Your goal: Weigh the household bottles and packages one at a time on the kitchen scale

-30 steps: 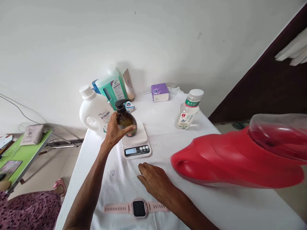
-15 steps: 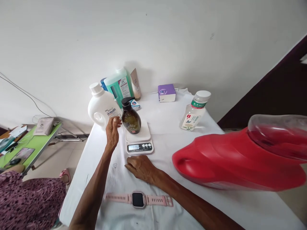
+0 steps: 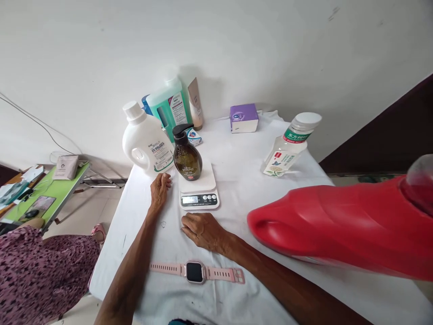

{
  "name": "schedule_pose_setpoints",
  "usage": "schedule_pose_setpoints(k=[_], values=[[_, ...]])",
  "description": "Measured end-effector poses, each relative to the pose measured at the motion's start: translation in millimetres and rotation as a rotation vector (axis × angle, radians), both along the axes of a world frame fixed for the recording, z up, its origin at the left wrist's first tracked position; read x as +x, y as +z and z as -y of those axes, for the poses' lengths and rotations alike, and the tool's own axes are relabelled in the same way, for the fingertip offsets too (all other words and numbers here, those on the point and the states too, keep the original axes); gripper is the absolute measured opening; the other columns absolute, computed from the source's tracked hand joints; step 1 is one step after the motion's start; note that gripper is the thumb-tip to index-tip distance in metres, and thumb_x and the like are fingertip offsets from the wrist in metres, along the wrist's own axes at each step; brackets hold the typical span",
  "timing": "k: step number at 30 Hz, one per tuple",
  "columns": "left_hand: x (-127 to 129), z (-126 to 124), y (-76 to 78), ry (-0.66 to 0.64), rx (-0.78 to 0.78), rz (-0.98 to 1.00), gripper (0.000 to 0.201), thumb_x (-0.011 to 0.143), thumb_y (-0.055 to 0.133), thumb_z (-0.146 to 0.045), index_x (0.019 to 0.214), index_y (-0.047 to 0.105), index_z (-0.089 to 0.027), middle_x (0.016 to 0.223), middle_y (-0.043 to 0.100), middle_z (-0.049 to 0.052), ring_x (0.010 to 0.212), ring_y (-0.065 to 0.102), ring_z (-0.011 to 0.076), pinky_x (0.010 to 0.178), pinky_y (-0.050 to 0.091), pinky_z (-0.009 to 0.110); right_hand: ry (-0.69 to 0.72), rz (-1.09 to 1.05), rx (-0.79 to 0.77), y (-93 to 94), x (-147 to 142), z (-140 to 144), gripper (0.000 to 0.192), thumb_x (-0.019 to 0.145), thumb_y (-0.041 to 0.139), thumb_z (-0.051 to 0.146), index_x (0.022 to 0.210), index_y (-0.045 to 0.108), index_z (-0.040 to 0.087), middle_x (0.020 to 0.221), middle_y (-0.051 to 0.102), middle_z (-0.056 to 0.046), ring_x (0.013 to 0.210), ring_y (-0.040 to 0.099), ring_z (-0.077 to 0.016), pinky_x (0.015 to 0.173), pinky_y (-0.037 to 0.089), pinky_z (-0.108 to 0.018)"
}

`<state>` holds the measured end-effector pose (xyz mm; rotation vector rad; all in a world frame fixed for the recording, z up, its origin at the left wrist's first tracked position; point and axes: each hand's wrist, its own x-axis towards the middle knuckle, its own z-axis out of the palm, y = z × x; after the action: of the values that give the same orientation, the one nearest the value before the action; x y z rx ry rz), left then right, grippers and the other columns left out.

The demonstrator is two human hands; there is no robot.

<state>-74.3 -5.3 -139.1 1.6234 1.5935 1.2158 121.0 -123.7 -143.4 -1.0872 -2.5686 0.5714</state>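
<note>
A dark brown pump bottle [image 3: 188, 159] stands upright on the white kitchen scale [image 3: 209, 179], whose display is lit. To the left of the scale, my left hand [image 3: 159, 191] rests on the cloth with its fingers curled in and nothing seen in them. It lies just in front of the white detergent jug [image 3: 146, 140]. My right hand [image 3: 204, 231] lies on the table below the scale's buttons, loosely closed and holding nothing visible. Between my forearms a pink smartwatch [image 3: 195, 272] is laid out flat.
Behind stand a green liquid jug [image 3: 171, 106], a beige tube [image 3: 195, 104] and a small box [image 3: 194, 136]. A purple tissue pack [image 3: 244, 118], a clear bottle [image 3: 287, 144] and a large red object [image 3: 331, 221] are rightward. A person in a patterned garment [image 3: 50, 271] is at left.
My left hand has come down from beside the pump bottle onto the cloth, and its fingers have curled. My right hand stays below the scale. The view has shifted slightly.
</note>
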Motion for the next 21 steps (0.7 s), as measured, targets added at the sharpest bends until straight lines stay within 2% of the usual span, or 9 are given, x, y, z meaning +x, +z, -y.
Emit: schedule_pose_setpoints(k=[8, 15, 18, 21], values=[[-1, 2, 4.1, -0.040, -0.013, -0.045, 0.053, 0.100, 0.044, -0.067, 0.092, 0.066, -0.020, 0.080, 0.070, 0.005, 0.067, 0.062, 0.0174, 0.071, 0.052, 0.032, -0.027, -0.003, 0.145, -8.4, -1, 7, 0.013, 0.108, 0.056, 0.021, 0.098, 0.063, 0.018, 0.091, 0.069, -0.004, 0.081, 0.064, -0.0173, 0.064, 0.032, -0.029], [-6, 4, 5.8, -0.103, -0.013, -0.020, 0.053, 0.100, 0.047, -0.068, 0.094, 0.066, -0.019, 0.083, 0.071, 0.007, 0.069, 0.065, 0.0180, 0.071, 0.054, 0.033, -0.118, 0.001, 0.190, -13.4, 11, 13, 0.019, 0.110, 0.051, 0.018, 0.093, 0.062, 0.018, 0.086, 0.067, -0.004, 0.076, 0.061, -0.0166, 0.063, 0.031, -0.029], [-2, 5, 22.7, -0.108, 0.029, 0.003, 0.058, 0.093, 0.058, -0.071, 0.116, 0.065, -0.018, 0.107, 0.073, 0.012, 0.082, 0.070, 0.0204, 0.074, 0.057, 0.035, -0.153, -0.005, 0.200, -14.6, 17, 14, 0.020, 0.109, 0.051, 0.017, 0.091, 0.061, 0.018, 0.084, 0.066, -0.003, 0.075, 0.061, -0.0158, 0.063, 0.032, -0.029], [15, 4, 55.7, -0.188, 0.166, -0.001, 0.079, 0.082, 0.074, -0.070, 0.142, 0.053, -0.023, 0.137, 0.065, 0.016, 0.113, 0.070, 0.0273, 0.094, 0.058, 0.043, -0.168, -0.018, 0.180, -15.1, 17, 14, 0.019, 0.108, 0.053, 0.017, 0.092, 0.061, 0.018, 0.086, 0.068, -0.003, 0.076, 0.064, -0.0159, 0.064, 0.035, -0.029]])
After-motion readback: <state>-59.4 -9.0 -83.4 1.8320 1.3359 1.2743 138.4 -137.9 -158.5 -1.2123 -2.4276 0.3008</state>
